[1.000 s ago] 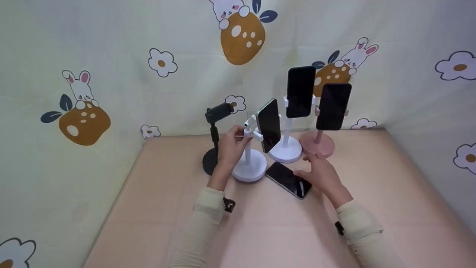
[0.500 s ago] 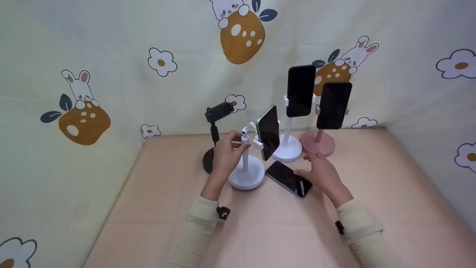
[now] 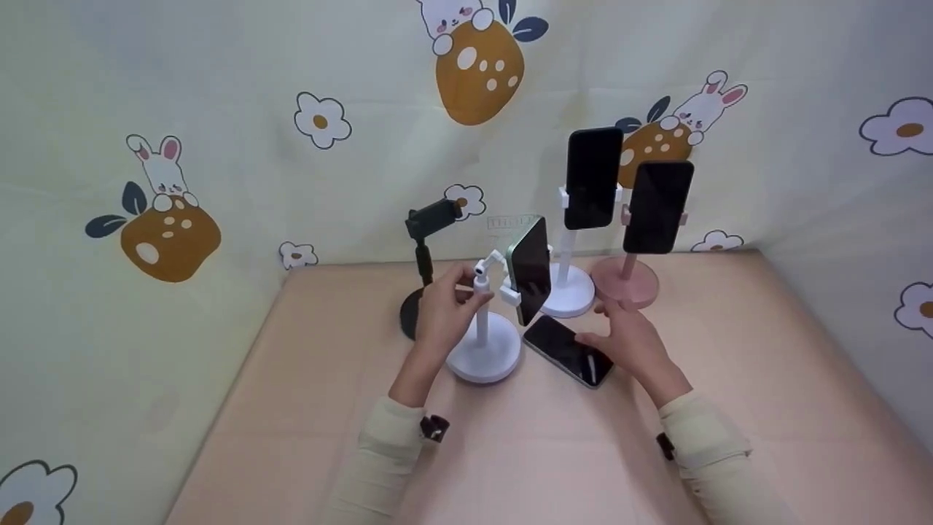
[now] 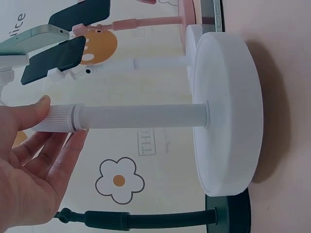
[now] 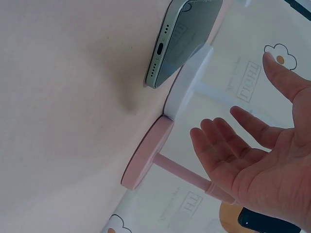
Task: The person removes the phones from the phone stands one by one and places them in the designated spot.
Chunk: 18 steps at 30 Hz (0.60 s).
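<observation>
My left hand point(image 3: 444, 310) grips the ribbed collar of a white phone stand point(image 3: 483, 357) between thumb and fingers. In the left wrist view the round white base point(image 4: 228, 114) stands close over the tabletop, its shadow beside it. A phone point(image 3: 532, 273) with a pale green edge sits in this stand's clamp, turned to the right. Beyond a second phone point(image 3: 557, 343), lying face up on the table, is my right hand point(image 3: 635, 340). The right wrist view shows that hand point(image 5: 262, 155) with fingers loosely extended and nothing in it, apart from the lying phone point(image 5: 187, 41).
A black phone stand point(image 3: 434, 219) is left of the held one, its clamp without a phone. Behind to the right, another white stand point(image 3: 568, 295) and a pink stand point(image 3: 628, 288) each hold a black phone. A patterned cloth wall point(image 3: 379, 182) backs the table point(image 3: 306, 408).
My left hand has brought the white stand, with its phone, toward the front edge and slightly left. The right hand and the lying phone stay where they were.
</observation>
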Tool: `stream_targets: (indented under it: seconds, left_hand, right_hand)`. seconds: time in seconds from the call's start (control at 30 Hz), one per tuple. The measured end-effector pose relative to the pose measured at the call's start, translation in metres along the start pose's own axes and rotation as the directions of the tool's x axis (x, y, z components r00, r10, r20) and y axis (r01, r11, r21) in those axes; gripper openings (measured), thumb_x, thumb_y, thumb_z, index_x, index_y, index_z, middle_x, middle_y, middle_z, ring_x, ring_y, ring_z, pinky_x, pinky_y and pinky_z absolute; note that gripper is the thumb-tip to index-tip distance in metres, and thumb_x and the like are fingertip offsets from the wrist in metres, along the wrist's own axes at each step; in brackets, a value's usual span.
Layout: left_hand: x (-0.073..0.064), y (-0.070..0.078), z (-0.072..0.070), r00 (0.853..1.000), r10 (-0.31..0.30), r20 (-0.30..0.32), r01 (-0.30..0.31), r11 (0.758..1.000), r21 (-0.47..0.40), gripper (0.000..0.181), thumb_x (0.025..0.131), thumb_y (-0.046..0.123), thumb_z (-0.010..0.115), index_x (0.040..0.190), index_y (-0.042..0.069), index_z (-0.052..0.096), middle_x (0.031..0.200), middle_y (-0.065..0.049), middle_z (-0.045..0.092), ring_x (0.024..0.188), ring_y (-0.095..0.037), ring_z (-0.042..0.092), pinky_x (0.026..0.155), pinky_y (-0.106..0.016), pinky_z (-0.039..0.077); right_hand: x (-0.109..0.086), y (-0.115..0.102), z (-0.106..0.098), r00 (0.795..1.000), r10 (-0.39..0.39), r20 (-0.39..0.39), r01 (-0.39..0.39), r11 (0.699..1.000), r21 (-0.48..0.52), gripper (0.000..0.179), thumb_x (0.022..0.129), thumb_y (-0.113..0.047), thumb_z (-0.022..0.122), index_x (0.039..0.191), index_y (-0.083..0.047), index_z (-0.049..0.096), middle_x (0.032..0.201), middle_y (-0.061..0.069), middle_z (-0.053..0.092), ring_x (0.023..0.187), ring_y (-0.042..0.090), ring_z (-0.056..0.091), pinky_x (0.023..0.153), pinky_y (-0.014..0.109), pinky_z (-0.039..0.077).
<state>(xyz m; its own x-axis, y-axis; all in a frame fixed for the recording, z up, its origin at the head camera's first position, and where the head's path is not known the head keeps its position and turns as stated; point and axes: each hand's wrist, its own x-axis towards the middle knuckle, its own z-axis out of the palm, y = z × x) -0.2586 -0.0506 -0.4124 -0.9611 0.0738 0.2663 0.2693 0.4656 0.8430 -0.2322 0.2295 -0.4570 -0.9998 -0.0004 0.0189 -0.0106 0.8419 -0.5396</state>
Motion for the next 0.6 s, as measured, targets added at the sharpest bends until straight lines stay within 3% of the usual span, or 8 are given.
stream_targets:
  seconds: [0.6]
  left_hand:
    - [-0.0091,-0.0064,-0.0034,1.000,-0.008,0.022,0.007,0.999,0.038,0.021,0.088,0.021,0.076,0.103,0.016,0.062,0.102,-0.001,0.072,0.084,-0.013,0.069,0.080,-0.031,0.060]
  right_hand:
    - [-0.0012,0.0000,-0.0023,1.000,0.009,0.005,-0.009,1.000,-0.012,0.065,0.088,-0.035,0.076,0.136,0.000,0.052,0.134,0.023,0.057,0.117,0.040,0.057,0.103,0.057,0.047]
